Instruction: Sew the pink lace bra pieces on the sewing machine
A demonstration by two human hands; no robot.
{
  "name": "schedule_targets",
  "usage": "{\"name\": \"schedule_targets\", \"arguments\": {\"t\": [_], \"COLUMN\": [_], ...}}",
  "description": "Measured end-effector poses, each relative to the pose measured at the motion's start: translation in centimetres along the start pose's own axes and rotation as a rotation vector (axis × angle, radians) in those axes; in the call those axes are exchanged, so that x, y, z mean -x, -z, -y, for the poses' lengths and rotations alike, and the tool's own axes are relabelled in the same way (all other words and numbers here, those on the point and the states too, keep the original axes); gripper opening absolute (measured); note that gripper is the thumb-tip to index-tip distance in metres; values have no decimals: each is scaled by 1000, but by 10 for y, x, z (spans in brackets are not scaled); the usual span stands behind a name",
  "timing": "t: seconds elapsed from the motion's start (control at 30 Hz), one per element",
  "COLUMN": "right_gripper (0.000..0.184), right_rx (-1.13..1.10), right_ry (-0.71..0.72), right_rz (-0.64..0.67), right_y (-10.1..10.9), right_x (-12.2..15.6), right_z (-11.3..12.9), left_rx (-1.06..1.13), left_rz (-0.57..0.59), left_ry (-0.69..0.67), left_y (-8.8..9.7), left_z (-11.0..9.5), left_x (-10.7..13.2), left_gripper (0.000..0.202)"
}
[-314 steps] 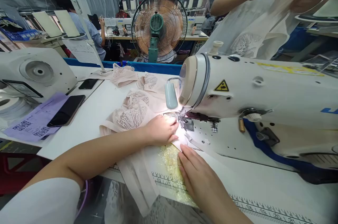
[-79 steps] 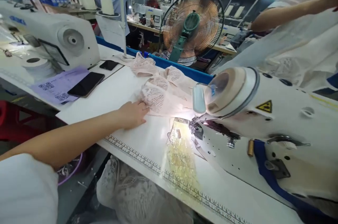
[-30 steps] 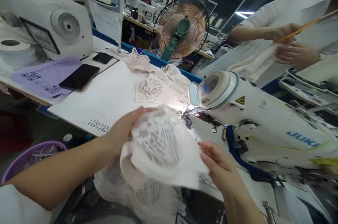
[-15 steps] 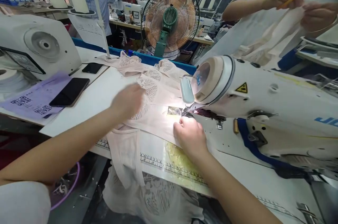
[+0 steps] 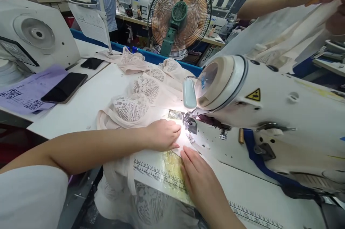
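A pale pink lace bra piece point(image 5: 129, 110) lies on the white table in front of the white sewing machine point(image 5: 264, 114). My left hand point(image 5: 163, 134) rests on its fabric just left of the lit presser foot point(image 5: 190, 124), fingers curled down onto the cloth. My right hand point(image 5: 201, 177) lies flat on the fabric below the needle, fingers stretched out toward the foot. Part of the garment hangs over the table's front edge.
More lace pieces point(image 5: 161, 74) are piled behind. A black phone point(image 5: 64, 87) lies on purple paper point(image 5: 24, 90) at left, beside another machine point(image 5: 37, 36). A fan point(image 5: 179, 15) stands behind. Another person point(image 5: 291, 9) with a pencil stands at right. A ruler strip point(image 5: 159, 175) marks the table edge.
My left hand moved from the lace cup to the fabric beside the presser foot. My right hand slid back from the needle and lies flat below it.
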State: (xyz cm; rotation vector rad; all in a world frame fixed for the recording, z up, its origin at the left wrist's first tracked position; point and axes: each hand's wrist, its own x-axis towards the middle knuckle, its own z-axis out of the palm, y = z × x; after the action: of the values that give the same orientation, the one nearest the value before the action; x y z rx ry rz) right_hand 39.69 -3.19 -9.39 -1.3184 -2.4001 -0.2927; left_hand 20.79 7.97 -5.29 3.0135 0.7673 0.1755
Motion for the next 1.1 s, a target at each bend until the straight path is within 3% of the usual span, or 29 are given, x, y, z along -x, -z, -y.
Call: {"name": "schedule_targets", "arguments": {"t": [0.33, 0.7, 0.8, 0.97, 1.1], "right_gripper": [33, 35, 37, 38, 38], "right_rx": [1, 95, 100, 51, 46], "right_ry": [13, 10, -19, -51, -61], "right_rz": [-53, -32, -1, -17, -66], "right_y": [5, 4, 3, -4, -7], "right_x": [0, -12, -20, -27, -28], "right_z": [3, 7, 8, 8, 9], "left_rx": [-36, -19, -109, -149, -162], "left_rz": [3, 9, -19, -16, -111], "left_ry": [38, -30, -79, 1, -106], "left_y": [-4, 5, 9, 7, 5], "left_z": [6, 21, 14, -11, -7], "left_x": [-16, -21, -17, 5, 13], "left_gripper": [53, 37, 26, 23, 25]}}
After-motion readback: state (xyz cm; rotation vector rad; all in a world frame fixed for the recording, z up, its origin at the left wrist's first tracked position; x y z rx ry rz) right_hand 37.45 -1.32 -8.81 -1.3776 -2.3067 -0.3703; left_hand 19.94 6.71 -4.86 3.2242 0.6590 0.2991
